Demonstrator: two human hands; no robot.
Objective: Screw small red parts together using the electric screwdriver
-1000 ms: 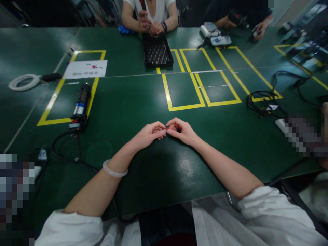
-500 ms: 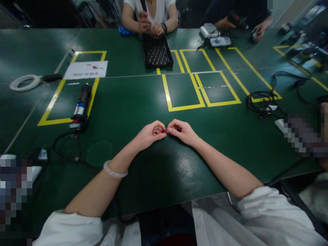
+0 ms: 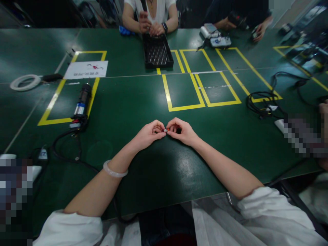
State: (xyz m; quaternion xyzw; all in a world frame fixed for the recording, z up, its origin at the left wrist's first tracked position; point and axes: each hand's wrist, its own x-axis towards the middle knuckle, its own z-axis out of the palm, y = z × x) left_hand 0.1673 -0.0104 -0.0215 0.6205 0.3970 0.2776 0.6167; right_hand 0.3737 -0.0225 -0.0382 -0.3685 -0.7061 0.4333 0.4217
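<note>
Closest to me, two white sleeves and bare forearms reach out over the dark green desk, with a pale bracelet on the left wrist. The left hand and right hand meet fingertip to fingertip, knuckles resting low over the desk. Between them sits a small part, pale with a hint of red, too tiny to make out. Each hand pinches one end of it with thumb and forefinger, the other fingers curled in. To my eye the two ends are being worked against each other, fitted or twisted. Any further handling of something this size calls for a steady fingertip grip and small, careful motions, or it may slip onto the desk.

Off to the left, a black cable loops back to a dark cylinder with a blue band, which lies on a yellow tape outline. More yellow rectangles mark the middle of the desk, and a tangle of black cord lies to the right. Further back are a white sheet and a white ring. At the far edge a black tray sits in front of another person's hands.
</note>
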